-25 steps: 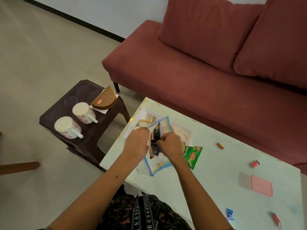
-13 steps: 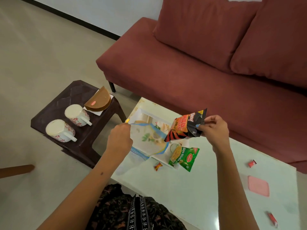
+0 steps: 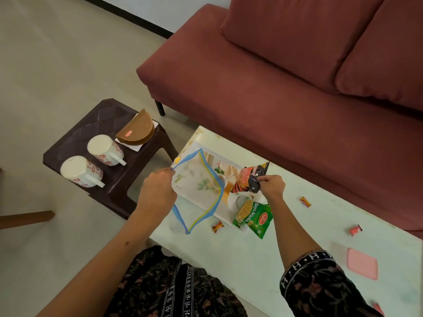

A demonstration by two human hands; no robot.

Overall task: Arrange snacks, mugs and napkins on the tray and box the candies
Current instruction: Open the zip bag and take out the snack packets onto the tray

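The left hand (image 3: 158,191) is pinching a corner of a clear zip bag (image 3: 196,191) with blue-yellow edges, and the right hand (image 3: 271,185) is pinching a crinkly black-and-orange snack packet (image 3: 250,178), both dangling over the white tray (image 3: 194,145). A green packet (image 3: 255,217) is lying on the tray's near end, on a pale table (image 3: 251,259). Red sofa (image 3: 251,88) sitting behind.

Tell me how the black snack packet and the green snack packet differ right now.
The black packet is held up in the right hand, pinched at its edge; the green packet lies untouched. The black packet hangs above the tray, while the green packet rests partly on the tray's corner and partly on the table. The black packet shows orange-red print; the green one reads "Soya Sticks". Both look like small sealed snack packets.
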